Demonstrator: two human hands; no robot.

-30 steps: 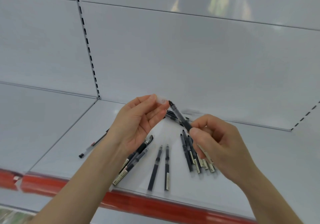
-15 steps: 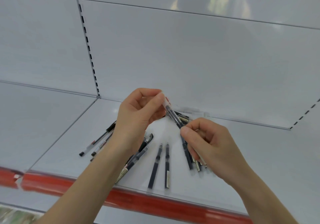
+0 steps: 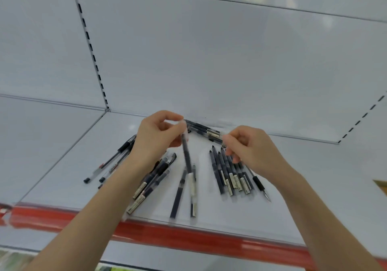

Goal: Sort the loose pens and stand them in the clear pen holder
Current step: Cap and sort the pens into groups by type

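Note:
My left hand [image 3: 159, 138] pinches the clear-capped top of a dark pen [image 3: 187, 155], which hangs point-down over the white shelf [image 3: 314, 176]. My right hand [image 3: 253, 151] hovers to the right with loosely curled fingers and grips nothing that I can see; its fingertips are beside the end of a back pile of pens [image 3: 202, 128]. Below it lies a row of several dark pens [image 3: 226, 172]. Two single pens [image 3: 178, 193] lie in the middle, and a bundle [image 3: 151, 179] lies partly under my left forearm. No clear pen holder is in view.
Thin clear pens [image 3: 109, 164] lie at the left. A black-grip pen [image 3: 258, 183] lies right of the row. The shelf has a red front strip [image 3: 199, 238] and a white back panel [image 3: 209, 61]. A yellowish object [image 3: 381, 185] shows at the right edge.
The left hand pushed the clear cap onto the pen. My right hand let go of the pen and moved right; the pen now hangs from my left hand alone.

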